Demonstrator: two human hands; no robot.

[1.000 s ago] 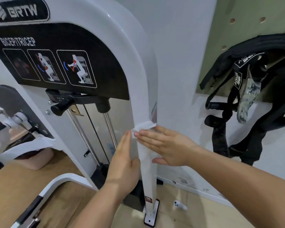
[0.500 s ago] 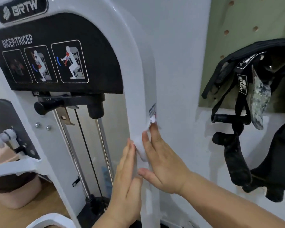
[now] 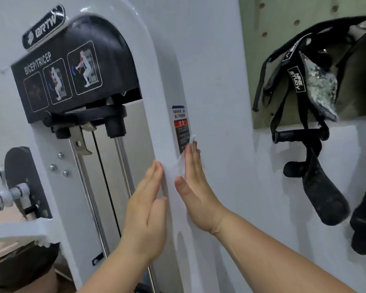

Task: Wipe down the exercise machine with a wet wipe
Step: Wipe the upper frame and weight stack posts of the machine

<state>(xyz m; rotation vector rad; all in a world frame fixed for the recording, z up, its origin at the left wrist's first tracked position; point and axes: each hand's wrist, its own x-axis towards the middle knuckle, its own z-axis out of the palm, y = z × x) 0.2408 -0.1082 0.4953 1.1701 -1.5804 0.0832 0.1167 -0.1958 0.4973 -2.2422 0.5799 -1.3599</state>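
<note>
Both straight-fingered hands are flanking the exercise machine below its warning sticker: left hand bracing, right hand pressing the wet wipe onto the sticker's lower edge. Unpinched, the wipe is risking slipping or peeling that edge.

Upright free above sticker; guide rods left, hanging straps right.
</note>
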